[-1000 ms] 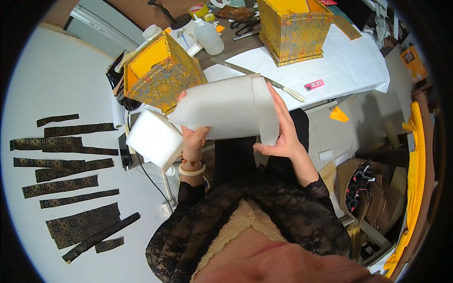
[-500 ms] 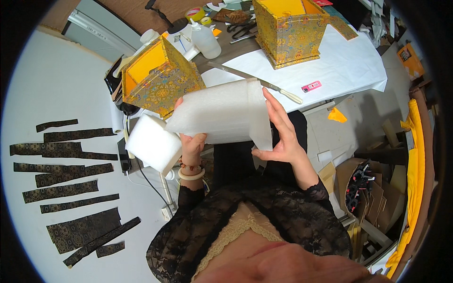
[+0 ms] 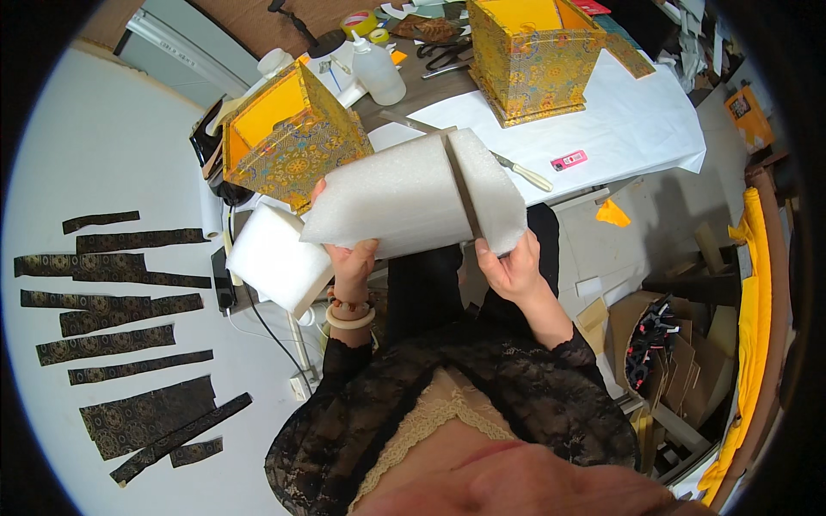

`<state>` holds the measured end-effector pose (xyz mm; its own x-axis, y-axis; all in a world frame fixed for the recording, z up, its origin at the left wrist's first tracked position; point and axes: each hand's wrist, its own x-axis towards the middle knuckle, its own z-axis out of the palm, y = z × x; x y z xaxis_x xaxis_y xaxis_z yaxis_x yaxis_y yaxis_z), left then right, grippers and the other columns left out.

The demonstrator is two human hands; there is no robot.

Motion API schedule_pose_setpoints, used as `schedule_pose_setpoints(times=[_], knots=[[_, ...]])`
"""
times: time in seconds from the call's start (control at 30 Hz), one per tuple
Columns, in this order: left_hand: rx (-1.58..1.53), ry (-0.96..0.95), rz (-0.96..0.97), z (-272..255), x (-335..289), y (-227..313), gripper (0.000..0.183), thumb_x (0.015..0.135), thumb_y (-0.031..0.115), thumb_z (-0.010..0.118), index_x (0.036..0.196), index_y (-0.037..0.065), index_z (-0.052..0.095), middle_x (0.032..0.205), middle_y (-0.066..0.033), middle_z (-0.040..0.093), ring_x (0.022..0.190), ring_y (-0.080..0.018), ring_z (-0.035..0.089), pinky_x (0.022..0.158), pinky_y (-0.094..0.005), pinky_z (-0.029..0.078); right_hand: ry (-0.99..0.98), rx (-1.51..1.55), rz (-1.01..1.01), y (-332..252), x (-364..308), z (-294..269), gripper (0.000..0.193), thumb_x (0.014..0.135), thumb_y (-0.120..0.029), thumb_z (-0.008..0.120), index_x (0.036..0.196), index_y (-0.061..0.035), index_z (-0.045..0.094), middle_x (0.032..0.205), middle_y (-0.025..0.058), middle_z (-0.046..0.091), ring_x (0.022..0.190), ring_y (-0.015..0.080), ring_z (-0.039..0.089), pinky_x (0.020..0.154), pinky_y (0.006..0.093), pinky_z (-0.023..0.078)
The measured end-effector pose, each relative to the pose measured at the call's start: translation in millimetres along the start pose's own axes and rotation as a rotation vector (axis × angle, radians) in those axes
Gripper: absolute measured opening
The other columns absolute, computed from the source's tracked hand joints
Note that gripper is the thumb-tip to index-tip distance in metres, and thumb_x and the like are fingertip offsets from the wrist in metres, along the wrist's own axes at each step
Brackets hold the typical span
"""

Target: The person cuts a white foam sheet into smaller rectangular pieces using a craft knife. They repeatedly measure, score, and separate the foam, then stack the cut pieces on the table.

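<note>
My left hand [image 3: 351,258] grips the lower left end of a large white foam block [image 3: 387,196], thumb on its near side and a fingertip showing at the upper left. A thinner foam slab [image 3: 489,185] stands at the block's right end, parted from it by a dark narrow gap. My right hand [image 3: 514,268] pinches the slab's lower corner between thumb and fingers. Another white foam block [image 3: 280,261] sits left of my left wrist. Behind the foam lies a long knife [image 3: 527,175] with a pale handle, its blade partly hidden.
Two open brocade boxes with yellow lining, one at left [image 3: 297,142] and one at right [image 3: 538,64], stand on the table. A squeeze bottle [image 3: 377,70], black scissors [image 3: 447,56] and a pink item [image 3: 569,161] lie about. Dark patterned fabric strips [image 3: 107,346] cover the left surface.
The thin slab has come away from the block's right end, opening a gap. My right hand has moved down from the block's end and closed on the slab's lower corner.
</note>
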<state>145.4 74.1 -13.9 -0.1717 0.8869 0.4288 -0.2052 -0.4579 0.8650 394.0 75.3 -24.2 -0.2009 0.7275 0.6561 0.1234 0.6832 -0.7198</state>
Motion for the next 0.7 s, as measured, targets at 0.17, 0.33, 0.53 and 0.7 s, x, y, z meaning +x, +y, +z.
schedule_pose_setpoints(times=[0.17, 0.33, 0.53, 0.7], knots=[[0.035, -0.012, 0.008, -2.6, -2.1, -0.9, 0.113, 0.076, 0.029, 0.084, 0.161, 0.010, 0.012, 0.153, -0.0135, 0.036, 0.142, -0.0298, 0.036, 0.119, -0.0441, 0.027, -0.008, 0.036, 0.003, 2.6, -1.8, 5.3, 0.081, 0.082, 0.000, 0.061, 0.156, 0.0039, 0.028, 0.159, 0.0308, 0.030, 0.148, 0.0434, 0.034, 0.119, 0.0454, 0.032], [0.057, -0.011, -0.016, 4.8, 0.5, 3.2, 0.111, 0.076, 0.029, 0.082, 0.161, 0.009, 0.013, 0.151, -0.0140, 0.038, 0.141, -0.0296, 0.038, 0.119, -0.0441, 0.029, -0.003, 0.025, 0.028, -0.3, 4.3, 6.7, 0.077, 0.086, -0.005, 0.063, 0.156, 0.0026, 0.030, 0.158, 0.0292, 0.034, 0.146, 0.0422, 0.037, 0.118, 0.0439, 0.034], [-0.001, 0.074, -0.202, 0.7, 22.6, -25.9, 0.092, 0.087, 0.011, 0.074, 0.159, 0.004, 0.018, 0.150, -0.0151, 0.040, 0.138, -0.0268, 0.041, 0.116, -0.0395, 0.033, -0.098, 0.157, 0.344, 40.7, 34.7, 9.2, 0.066, 0.100, -0.028, 0.058, 0.156, -0.0025, 0.034, 0.147, 0.0236, 0.052, 0.135, 0.0342, 0.052, 0.111, 0.0389, 0.041], [0.123, 0.142, -0.294, -17.1, 33.0, -66.8, 0.078, 0.097, 0.016, 0.067, 0.158, 0.004, 0.020, 0.150, -0.0162, 0.040, 0.135, -0.0253, 0.044, 0.113, -0.0390, 0.038, -0.156, 0.191, 0.465, 93.3, 52.2, 22.2, 0.057, 0.108, -0.039, 0.044, 0.154, -0.0063, 0.040, 0.133, 0.0221, 0.063, 0.125, 0.0309, 0.061, 0.105, 0.0367, 0.045]])
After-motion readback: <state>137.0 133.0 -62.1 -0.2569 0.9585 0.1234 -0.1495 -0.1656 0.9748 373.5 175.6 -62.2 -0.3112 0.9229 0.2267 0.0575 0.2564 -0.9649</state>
